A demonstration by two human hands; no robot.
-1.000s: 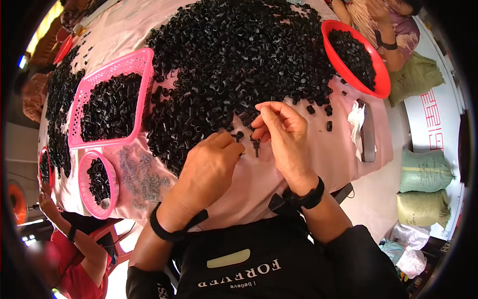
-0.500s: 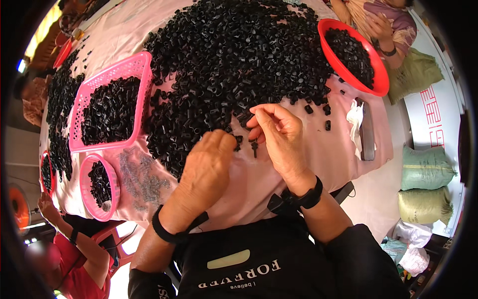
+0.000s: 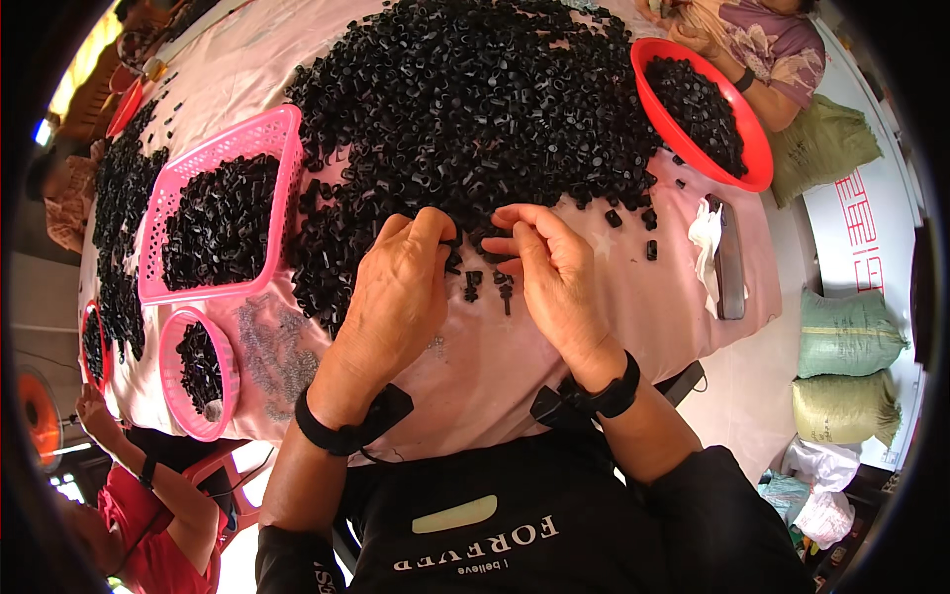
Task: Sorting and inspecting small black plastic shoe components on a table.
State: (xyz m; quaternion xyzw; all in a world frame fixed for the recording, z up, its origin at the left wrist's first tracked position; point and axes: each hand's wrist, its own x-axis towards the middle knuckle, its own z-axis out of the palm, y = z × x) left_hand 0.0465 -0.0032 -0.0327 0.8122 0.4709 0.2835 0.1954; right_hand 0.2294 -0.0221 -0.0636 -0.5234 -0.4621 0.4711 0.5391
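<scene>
A broad heap of small black plastic parts (image 3: 475, 109) covers much of the pink cloth. At its near edge, the curled fingers of my left hand (image 3: 396, 287) close together among the parts; what the fingertips hold is hidden. My right hand (image 3: 562, 282) is just to the right, its thumb and fingers bent toward each other. Dark parts show at its fingertips, but I cannot make out which it grips. Between the hands, a small black part (image 3: 472, 286) and a longer, thin-ended black part (image 3: 506, 295) lie on the cloth. Both wrists wear black straps.
Left stand a pink rectangular basket (image 3: 285, 198) and a round pink basket (image 3: 230, 381), both holding black parts, beside scattered clear pieces (image 3: 267, 346). A red basin (image 3: 757, 170) of parts sits right, above a dark oblong case (image 3: 730, 262) and white tissue (image 3: 707, 233). Other people sit around the table.
My left hand has moved forward to the heap's edge, uncovering the small part beside the thin-ended one. My right hand has barely moved. The person at far right has shifted their hands.
</scene>
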